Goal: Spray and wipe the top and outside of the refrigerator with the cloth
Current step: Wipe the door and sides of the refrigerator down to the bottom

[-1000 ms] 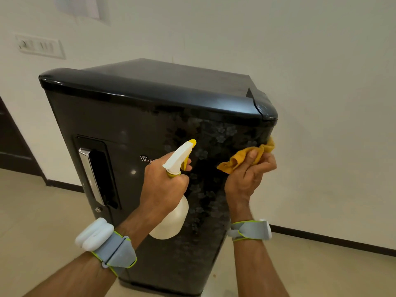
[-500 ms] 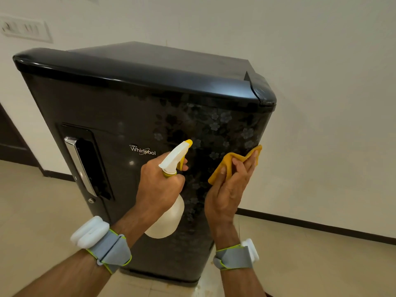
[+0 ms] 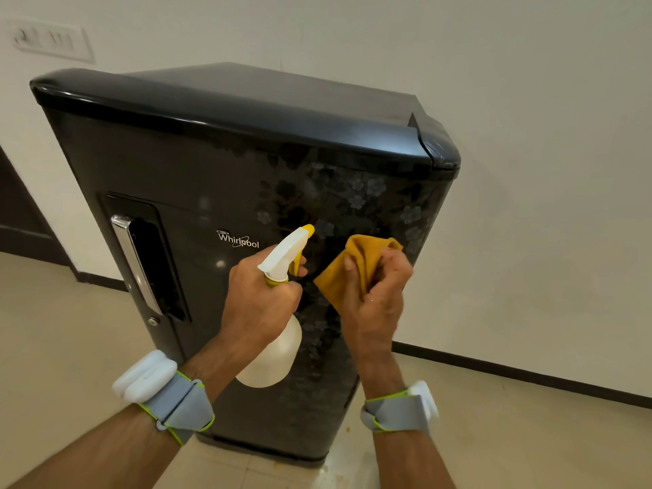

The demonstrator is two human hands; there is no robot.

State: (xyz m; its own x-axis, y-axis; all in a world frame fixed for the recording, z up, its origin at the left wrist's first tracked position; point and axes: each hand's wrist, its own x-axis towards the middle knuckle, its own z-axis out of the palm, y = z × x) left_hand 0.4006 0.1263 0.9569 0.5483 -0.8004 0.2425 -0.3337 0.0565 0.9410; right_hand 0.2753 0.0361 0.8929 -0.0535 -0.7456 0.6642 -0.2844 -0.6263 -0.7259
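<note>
Refrigerator: On my feed the black refrigerator (image 3: pixel 197 178) stood on the pale tiled floor (image 3: pixel 529 446), its back toward the cream wall (image 3: pixel 529 171) and its door facing me. The door's right half carried a faint floral pattern.
Cloth: The mustard-yellow cloth (image 3: pixel 352 266) was bunched against the refrigerator's door, low in the floral area and close to the door's right edge.
Right hand: My view showed the right hand (image 3: pixel 377 305) with fingers curled into the cloth, gripping a fold of it. The hand was slightly blurred.
Left hand: The left hand (image 3: pixel 257 305) was wrapped round the neck of the spray bottle (image 3: pixel 278 351), one finger on the yellow trigger. I could not tell whether it was squeezing.
Spray bottle: It hung in front of the middle of the refrigerator's door, just left of the cloth. Its yellow-tipped nozzle pointed up at the door and its white body sat below the fist.
Handle: A chrome handle (image 3: pixel 136 262) sat in a dark recess on the left part of the refrigerator's door, with a small round lock (image 3: pixel 152 321) just beneath it.
Logo: The Whirlpool logo (image 3: pixel 238 239) lay on the door between the handle and the bottle's nozzle.
Wristbands: I saw a grey strap with a white unit on the left wrist (image 3: pixel 165 397) and another on the right wrist (image 3: pixel 398 411), both below the refrigerator's door in my view.
Switch plate: A blurred switch plate (image 3: pixel 46 38) was on the wall above and left of the refrigerator.
Baseboard: A dark baseboard (image 3: pixel 529 374) ran along the wall to the refrigerator's right.
</note>
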